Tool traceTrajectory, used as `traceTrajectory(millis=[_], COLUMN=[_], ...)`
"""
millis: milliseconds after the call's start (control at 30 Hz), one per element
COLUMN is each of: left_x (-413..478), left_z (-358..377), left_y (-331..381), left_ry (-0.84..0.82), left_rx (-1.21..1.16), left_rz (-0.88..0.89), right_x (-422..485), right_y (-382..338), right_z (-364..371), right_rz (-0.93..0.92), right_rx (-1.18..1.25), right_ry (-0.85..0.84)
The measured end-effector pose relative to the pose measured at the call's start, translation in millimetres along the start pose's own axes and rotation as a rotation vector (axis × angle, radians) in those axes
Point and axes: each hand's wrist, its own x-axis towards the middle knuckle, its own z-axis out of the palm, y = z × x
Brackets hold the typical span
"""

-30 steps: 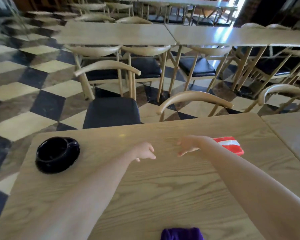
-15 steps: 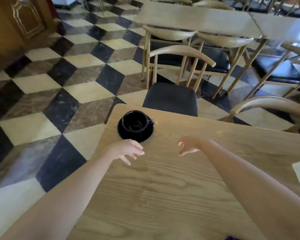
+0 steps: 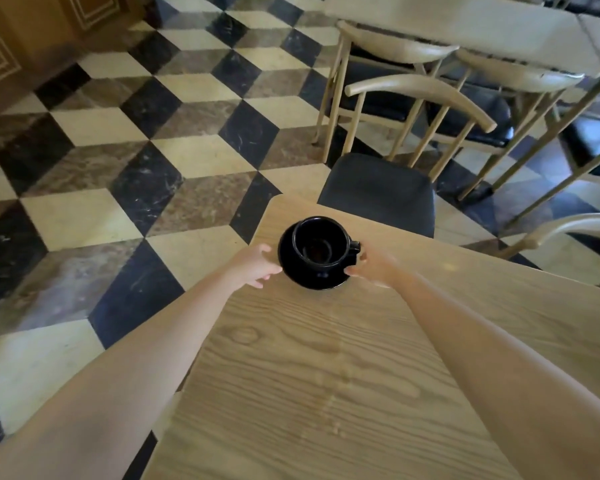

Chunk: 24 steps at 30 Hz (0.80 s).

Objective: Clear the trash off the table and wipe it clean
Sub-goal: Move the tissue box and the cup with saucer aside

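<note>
Black cup (image 3: 321,242) was seen upright on a black saucer (image 3: 312,279), set at 12 o'clock on the wood bench (image 3: 326,375), close to its far left corner. Cup handle was pointed to 3 o'clock. A brown residue was noted in the cup bottom.

Left hand (image 3: 253,263) was placed at the saucer's 9 o'clock, fingers spread apart and loosely curved, fingertips (image 3: 276,271) right at the rim. Nothing was gripped. Actual contact could not be confirmed.

Right hand (image 3: 371,266) was placed at the saucer's 3 to 4 o'clock. Its thumb was seen just beside the cup handle and one fingertip against the saucer rim. Fingers were curled, but whether the rim was pinched could not be told.

Both forearms were stretched across the bench. A black-seated chair (image 3: 378,197) was tucked at 1 o'clock beyond the bench edge. Checkered floor (image 3: 118,209) was seen at 9 to 11 o'clock.
</note>
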Motion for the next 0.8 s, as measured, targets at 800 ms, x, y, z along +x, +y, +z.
traceTrajectory(millis=[800], left_x=[25], left_z=[48], left_y=[13], left_ry=[0.179], left_rx=[-0.272], left_rz=[0.215], right_x=[-2], right_y=[21], right_z=[23], right_rz=[0.019], right_rx=[0.298], right_ry=[0.283])
